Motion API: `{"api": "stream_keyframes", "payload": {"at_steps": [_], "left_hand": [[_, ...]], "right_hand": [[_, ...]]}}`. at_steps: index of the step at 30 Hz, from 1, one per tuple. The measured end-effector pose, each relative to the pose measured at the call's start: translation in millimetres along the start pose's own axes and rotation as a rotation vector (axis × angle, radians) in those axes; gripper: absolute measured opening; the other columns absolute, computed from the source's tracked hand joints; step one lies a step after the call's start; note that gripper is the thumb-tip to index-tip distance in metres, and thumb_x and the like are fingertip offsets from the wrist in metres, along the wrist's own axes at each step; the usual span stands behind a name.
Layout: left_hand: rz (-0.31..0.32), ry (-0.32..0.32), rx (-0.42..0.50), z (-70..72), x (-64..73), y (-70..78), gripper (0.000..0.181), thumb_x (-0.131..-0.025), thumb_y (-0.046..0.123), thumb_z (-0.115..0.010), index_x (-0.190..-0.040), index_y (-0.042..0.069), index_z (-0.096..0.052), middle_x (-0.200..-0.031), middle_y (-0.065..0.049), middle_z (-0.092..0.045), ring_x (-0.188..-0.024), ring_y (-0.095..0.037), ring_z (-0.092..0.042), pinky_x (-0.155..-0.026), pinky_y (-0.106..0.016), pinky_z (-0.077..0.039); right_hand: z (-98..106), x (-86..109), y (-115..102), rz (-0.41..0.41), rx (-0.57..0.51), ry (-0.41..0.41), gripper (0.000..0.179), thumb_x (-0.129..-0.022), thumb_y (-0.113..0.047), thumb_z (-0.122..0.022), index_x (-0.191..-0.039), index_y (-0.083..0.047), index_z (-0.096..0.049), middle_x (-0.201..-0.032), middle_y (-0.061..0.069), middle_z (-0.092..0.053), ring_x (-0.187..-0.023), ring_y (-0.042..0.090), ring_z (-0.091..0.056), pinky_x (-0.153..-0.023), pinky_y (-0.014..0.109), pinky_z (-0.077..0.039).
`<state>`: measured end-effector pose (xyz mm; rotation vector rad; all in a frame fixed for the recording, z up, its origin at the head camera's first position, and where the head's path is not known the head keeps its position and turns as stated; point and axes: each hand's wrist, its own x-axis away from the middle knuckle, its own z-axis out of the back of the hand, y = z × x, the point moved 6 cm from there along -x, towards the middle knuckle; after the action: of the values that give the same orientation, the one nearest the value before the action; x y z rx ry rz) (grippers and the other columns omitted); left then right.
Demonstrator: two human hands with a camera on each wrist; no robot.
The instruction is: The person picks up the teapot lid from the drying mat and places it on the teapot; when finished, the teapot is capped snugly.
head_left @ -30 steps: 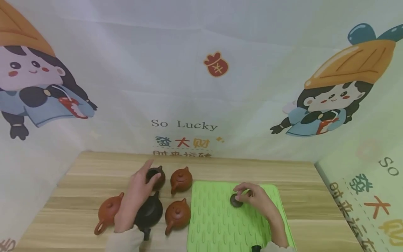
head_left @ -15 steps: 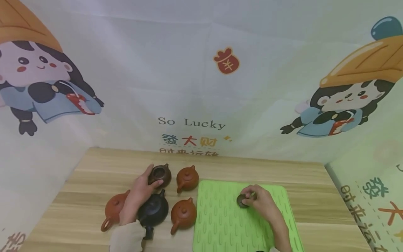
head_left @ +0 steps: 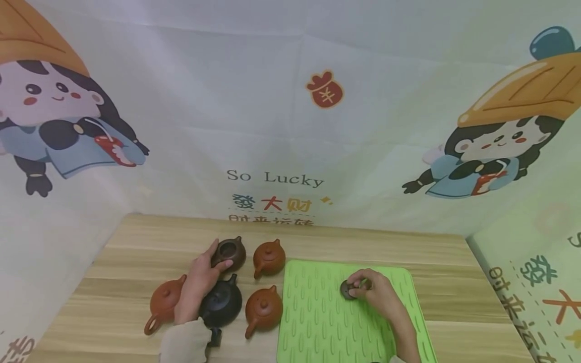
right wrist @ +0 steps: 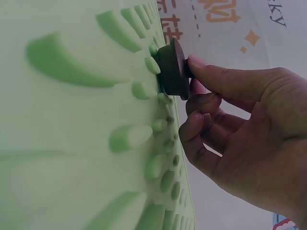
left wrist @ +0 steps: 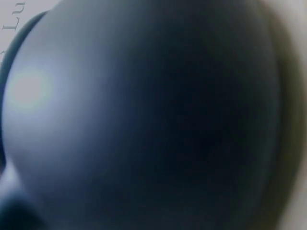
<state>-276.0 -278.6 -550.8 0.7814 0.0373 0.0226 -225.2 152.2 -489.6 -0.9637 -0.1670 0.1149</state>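
My left hand (head_left: 199, 277) grips a small dark brown teapot (head_left: 238, 252) at the back of the table, thumb and fingers around its body. That pot has no lid on, and its round mouth shows. Over the green mat, my right hand (head_left: 376, 293) pinches a dark teapot lid (head_left: 346, 291) by its knob. In the right wrist view the lid (right wrist: 171, 72) has its underside right at the mat's raised bumps. Below my left wrist stands a black teapot (head_left: 225, 302); a dark rounded surface (left wrist: 144, 120) fills the left wrist view.
Reddish-brown lidded teapots stand close by: one (head_left: 270, 258) at the back, one (head_left: 264, 307) in front of it, and one (head_left: 165, 301) left of my forearm. The green textured mat (head_left: 308, 322) lies to their right on the wooden table (head_left: 454, 282). A printed cloth (head_left: 254, 101) hangs behind.
My left hand has settled around the brown teapot, uncovering its mouth to the view. My right hand, which had the lid at its fingertips, now pinches its knob. The head view has shifted slightly.
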Motion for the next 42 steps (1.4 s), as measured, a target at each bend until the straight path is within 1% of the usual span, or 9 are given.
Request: {"api": "stream_keyframes", "payload": {"at_steps": [2, 3, 4, 5, 6, 14, 22, 39, 42], "left_hand": [[0.005, 0.028, -0.001, 3.6, 3.4, 6.8, 0.096, -0.103, 0.059, -0.069, -0.167, -0.005, -0.038, -0.155, -0.043, -0.048, -0.143, -0.064, -0.049, -0.115, -0.071, -0.045], [-0.004, 0.047, -0.009, 2.4, 2.4, 3.2, 0.096, -0.101, 0.061, -0.070, -0.166, -0.004, -0.040, -0.153, -0.043, -0.051, -0.141, -0.064, -0.051, -0.114, -0.070, -0.047], [-0.003, 0.062, -0.013, 3.0, 3.1, 4.5, 0.088, -0.102, 0.048, -0.076, -0.165, -0.004, -0.042, -0.152, -0.042, -0.052, -0.140, -0.064, -0.052, -0.113, -0.070, -0.047], [-0.011, 0.078, -0.025, -0.3, 0.2, -2.9, 0.089, -0.101, 0.050, -0.076, -0.165, -0.003, -0.043, -0.151, -0.042, -0.054, -0.139, -0.063, -0.054, -0.112, -0.069, -0.048], [-0.008, 0.083, -0.029, -1.6, -1.2, -5.5, 0.084, -0.101, 0.039, -0.080, -0.165, -0.003, -0.044, -0.151, -0.041, -0.055, -0.138, -0.062, -0.055, -0.112, -0.069, -0.049], [0.004, 0.077, -0.022, -9.7, -10.9, -22.4, 0.087, -0.100, 0.041, -0.081, -0.167, 0.001, -0.043, -0.153, -0.038, -0.055, -0.140, -0.060, -0.056, -0.113, -0.067, -0.050], [0.009, 0.074, -0.025, -13.4, -16.7, -28.4, 0.086, -0.101, 0.036, -0.082, -0.166, -0.001, -0.042, -0.154, -0.039, -0.053, -0.141, -0.062, -0.053, -0.113, -0.069, -0.048], [-0.006, 0.101, -0.050, -12.1, -17.3, -31.2, 0.086, -0.098, 0.039, -0.084, -0.164, 0.000, -0.047, -0.148, -0.040, -0.058, -0.134, -0.064, -0.057, -0.108, -0.069, -0.052], [-0.011, 0.096, -0.053, -9.7, -16.6, -27.0, 0.086, -0.098, 0.038, -0.084, -0.164, -0.001, -0.046, -0.148, -0.041, -0.057, -0.135, -0.065, -0.057, -0.108, -0.069, -0.051]], "right_hand": [[0, -0.2, 0, 0.006, 0.001, 0.008, 0.016, -0.092, 0.004, -0.083, -0.107, 0.002, -0.078, -0.097, 0.007, -0.071, -0.083, 0.017, -0.061, -0.070, 0.026, -0.049], [0, -0.1, 0, 0.011, 0.001, 0.010, 0.017, -0.092, 0.004, -0.083, -0.107, 0.002, -0.077, -0.097, 0.007, -0.071, -0.083, 0.017, -0.062, -0.070, 0.025, -0.050], [0, 0.0, 0, 0.015, 0.003, 0.011, 0.016, -0.092, 0.004, -0.083, -0.107, 0.003, -0.077, -0.097, 0.007, -0.071, -0.083, 0.017, -0.062, -0.069, 0.025, -0.050], [0, 0.3, -1, 0.017, 0.005, 0.012, 0.016, -0.092, 0.004, -0.083, -0.107, 0.003, -0.077, -0.097, 0.007, -0.071, -0.083, 0.017, -0.062, -0.069, 0.024, -0.050], [0, 0.8, -1, 0.018, 0.005, 0.013, 0.016, -0.092, 0.004, -0.083, -0.107, 0.003, -0.077, -0.097, 0.008, -0.071, -0.083, 0.017, -0.062, -0.069, 0.024, -0.050], [2, 3.0, -17, 0.042, 0.029, 0.033, 0.013, -0.093, 0.005, -0.082, -0.105, 0.001, -0.077, -0.099, 0.006, -0.070, -0.086, 0.016, -0.063, -0.070, 0.024, -0.052], [-4, -6.5, -42, 0.141, 0.052, 0.016, 0.012, -0.094, 0.003, -0.082, -0.103, 0.001, -0.076, -0.099, 0.007, -0.070, -0.083, 0.014, -0.065, -0.070, 0.024, -0.054], [-51, -30.1, -96, 0.323, 0.047, -0.045, 0.008, -0.096, -0.002, -0.082, -0.103, 0.000, -0.077, -0.097, 0.008, -0.070, -0.078, 0.010, -0.060, -0.069, 0.023, -0.052], [-59, -34.8, -103, 0.344, 0.047, -0.054, 0.008, -0.097, -0.003, -0.082, -0.102, -0.001, -0.077, -0.095, 0.007, -0.070, -0.077, 0.008, -0.059, -0.069, 0.022, -0.051]]}}
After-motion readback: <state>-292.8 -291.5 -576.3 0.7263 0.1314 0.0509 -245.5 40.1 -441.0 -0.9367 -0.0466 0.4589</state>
